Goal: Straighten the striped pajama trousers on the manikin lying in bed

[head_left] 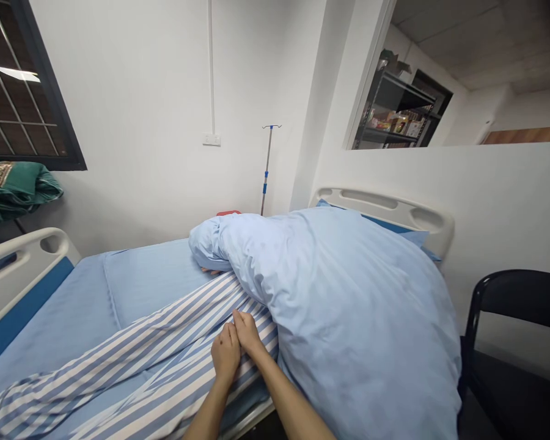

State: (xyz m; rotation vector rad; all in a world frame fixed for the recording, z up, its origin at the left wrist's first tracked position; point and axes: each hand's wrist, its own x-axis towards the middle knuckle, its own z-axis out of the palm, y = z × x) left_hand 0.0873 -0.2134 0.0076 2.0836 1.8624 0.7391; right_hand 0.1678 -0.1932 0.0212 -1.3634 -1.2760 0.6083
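Observation:
Both of my hands are curled into fists, side by side over the upper leg of a person lying on the bed. My left hand [226, 353] is closed and sits slightly nearer to me, over the blue-and-white striped trousers [165, 339]. Touching or almost touching it, my right hand [247, 332] is closed too, close to the edge of the quilt. No cloth shows bunched in either fist, though the undersides are hidden. A puffy light-blue quilt [348, 305] covers the person's upper body. Some fingertips of the lying person [209, 271] peek out under its left end.
The bed has a blue sheet [151, 275], a headboard [435, 220] at right and a footboard [50, 244] at left. An IV pole [266, 165] stands behind it. A black chair [522, 299] is at right, a green bundle [21, 189] at far left.

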